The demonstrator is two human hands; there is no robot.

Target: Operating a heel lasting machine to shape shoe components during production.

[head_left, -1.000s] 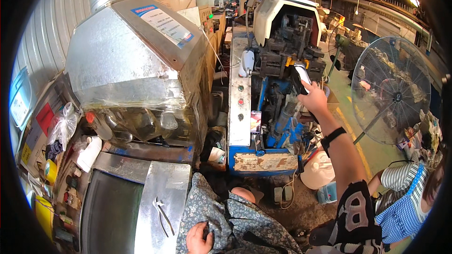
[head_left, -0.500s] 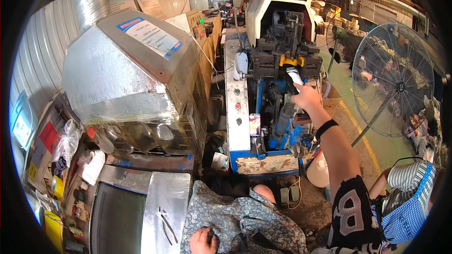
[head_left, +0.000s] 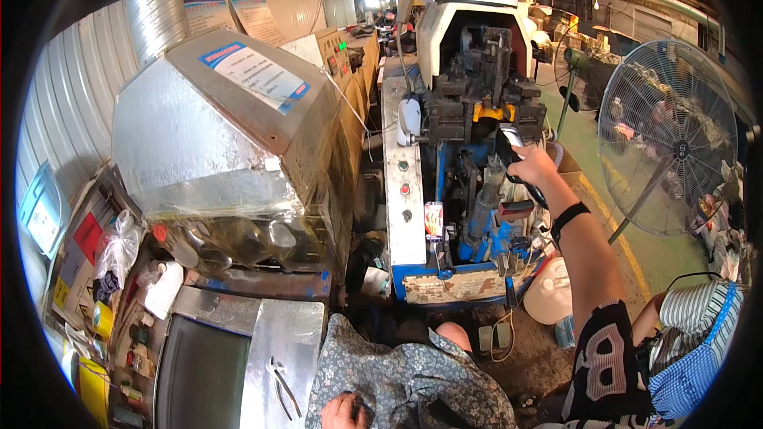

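My right hand (head_left: 534, 168) reaches out to the machine, its fingers closed round a long black shoe-shaped piece with a whitish, shiny far end (head_left: 512, 136). That end points up toward the yellow part (head_left: 493, 113) at the head of the dark machine (head_left: 481, 79); I cannot tell whether they touch. Low in the view, my left hand (head_left: 342, 412) lies on the dark flowered cloth (head_left: 405, 377) over my lap. Its fingers are curled about something small and dark that I cannot make out. Metal pliers (head_left: 281, 391) rest on a bare metal plate (head_left: 290, 326) to its left.
A large metal hood (head_left: 191, 139) stands at the left. Buttons sit on a white panel (head_left: 404, 191) beside the machine. On the right are a big fan (head_left: 668, 139) and a person in a striped sleeve (head_left: 691, 311). A pale jug (head_left: 548, 292) stands below my right arm.
My right hand has turned the shoe-shaped piece and shifted slightly right, so more of its black body shows below my fingers. My left hand stays in my lap. The view has shifted a little.
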